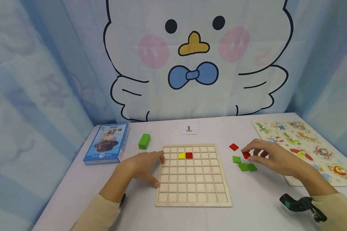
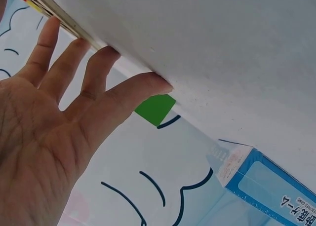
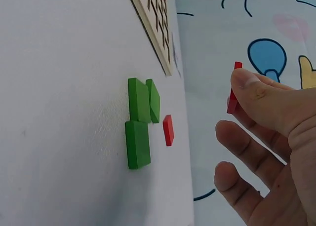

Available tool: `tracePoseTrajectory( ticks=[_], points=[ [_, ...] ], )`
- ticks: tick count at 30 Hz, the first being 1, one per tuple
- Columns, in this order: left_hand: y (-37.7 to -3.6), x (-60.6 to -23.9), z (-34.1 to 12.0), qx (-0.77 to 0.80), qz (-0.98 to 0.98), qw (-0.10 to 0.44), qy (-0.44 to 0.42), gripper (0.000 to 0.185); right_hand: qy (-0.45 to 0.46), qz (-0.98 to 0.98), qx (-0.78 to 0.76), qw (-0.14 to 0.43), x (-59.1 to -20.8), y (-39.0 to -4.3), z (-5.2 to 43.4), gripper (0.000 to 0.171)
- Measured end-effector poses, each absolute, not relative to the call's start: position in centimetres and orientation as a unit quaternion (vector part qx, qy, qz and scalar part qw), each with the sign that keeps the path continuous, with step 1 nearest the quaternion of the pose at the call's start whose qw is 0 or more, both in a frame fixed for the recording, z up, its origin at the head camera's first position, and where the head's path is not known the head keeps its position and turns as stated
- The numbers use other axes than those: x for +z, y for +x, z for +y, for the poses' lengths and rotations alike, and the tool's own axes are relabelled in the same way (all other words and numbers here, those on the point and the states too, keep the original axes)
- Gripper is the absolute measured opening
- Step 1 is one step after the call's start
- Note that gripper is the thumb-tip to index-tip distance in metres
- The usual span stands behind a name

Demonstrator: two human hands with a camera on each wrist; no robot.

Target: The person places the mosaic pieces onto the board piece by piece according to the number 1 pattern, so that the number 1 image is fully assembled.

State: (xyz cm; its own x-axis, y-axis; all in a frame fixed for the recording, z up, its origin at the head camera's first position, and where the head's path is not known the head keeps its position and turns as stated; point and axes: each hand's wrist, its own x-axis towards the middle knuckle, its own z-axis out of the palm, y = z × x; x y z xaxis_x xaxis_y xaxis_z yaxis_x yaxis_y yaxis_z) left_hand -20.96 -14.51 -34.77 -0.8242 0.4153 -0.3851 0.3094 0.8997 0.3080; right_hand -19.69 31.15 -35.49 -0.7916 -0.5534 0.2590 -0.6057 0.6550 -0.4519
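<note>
red tile (image 1: 246, 155) is pinched by the thumb and fingers of the right hand (image 1: 267, 157), on the right side of the board (image 1: 191, 179) and well apart from it. it looks lifted off the tabletop (image 1: 202, 218). the left hand (image 1: 141, 165) grasps nothing: its fingers are spread, and the thumb and fingertips touch the board's left edge.

the step in hand seems to be picking up one small tile. to do it well, it should help to pinch just the sides, softly, so the flat face stays free. a hard squeeze could make it flip or slip. the left hand should keep its touch light too, so the board does not slide.

the tile is thin and flat, with straight sides and a smooth look. the board looks like pale wood, with raised lines making little squares. a yellow piece (image 1: 181, 156) and a red square (image 1: 189, 155) sit side by side near its top. three green tiles (image 1: 236, 159) and a loose red piece (image 1: 234, 147) lie near the right hand. the green ones look chunky, with crisp edges. the tabletop looks white and a bit grainy up close.
</note>
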Motion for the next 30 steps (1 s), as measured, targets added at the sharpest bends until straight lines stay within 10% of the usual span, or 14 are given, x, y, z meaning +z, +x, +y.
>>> tracePoseTrajectory(
  ticks=[30],
  points=[
    [-21.2, -35.1, -14.7, 0.118, 0.947, 0.224, 0.198, 0.070, 0.368, -0.860, 0.355, 0.003, -35.9, -24.0, 23.3, 0.027]
  ],
)
